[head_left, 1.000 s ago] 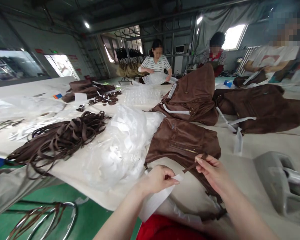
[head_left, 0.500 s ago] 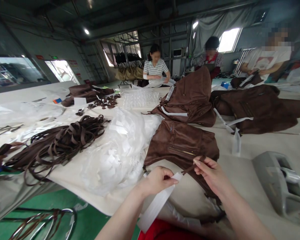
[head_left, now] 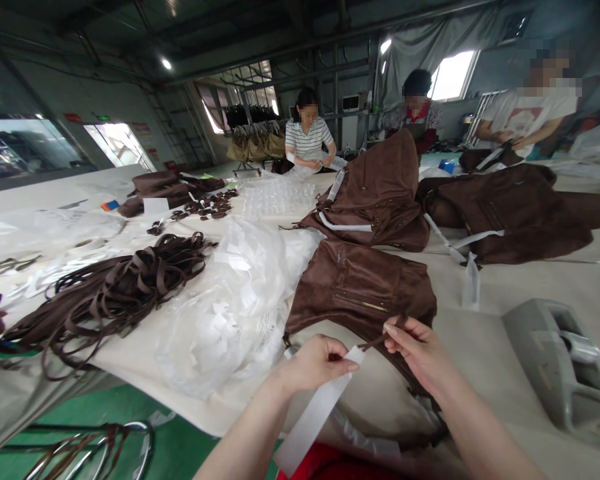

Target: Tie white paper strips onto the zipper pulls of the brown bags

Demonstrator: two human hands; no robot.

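Between thumb and fingers, my left hand pinches a long white paper strip near its upper end. A thin brown strap runs out from that end of the strip to my right hand, whose fingertips are closed on it. Behind both hands a brown bag with a front zipper lies flat on the table. A clear plastic-wrapped piece hangs below my hands, close to my lap.
Crumpled clear plastic bags and a heap of brown straps lie leftward. More brown bags sit behind. A grey tape dispenser stands at right. Several co-workers, including a person in a striped shirt, are across the table.
My hands keep nearly the same hold and place. The view has shifted slightly. At the far left edge, another person's hand has moved beside the straps.
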